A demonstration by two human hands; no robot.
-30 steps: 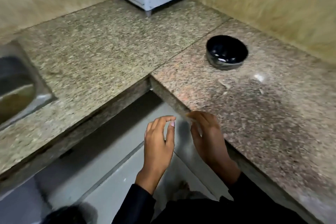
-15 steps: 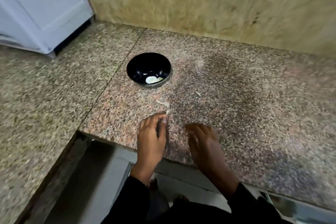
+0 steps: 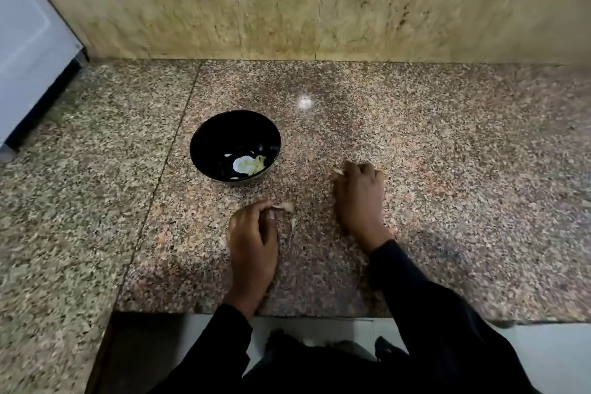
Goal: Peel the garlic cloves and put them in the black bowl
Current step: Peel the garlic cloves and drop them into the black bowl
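The black bowl stands on the granite counter, with pale peeled garlic lying in its bottom. My left hand is just below and right of the bowl, and its thumb and forefinger meet on a pale scrap of garlic skin. My right hand rests to the right of the bowl with its fingers curled down onto the counter. A small pale scrap sticks out at its forefinger tip. What lies under the right palm is hidden.
A thin strip of skin lies between my hands. A white appliance stands at the far left against the tiled wall. The counter's front edge runs just below my wrists, with floor beneath.
The view has swung to face the wall. Both hands have moved forward from the counter's edge onto the counter, the right one furthest, and now touch skin scraps near the bowl.
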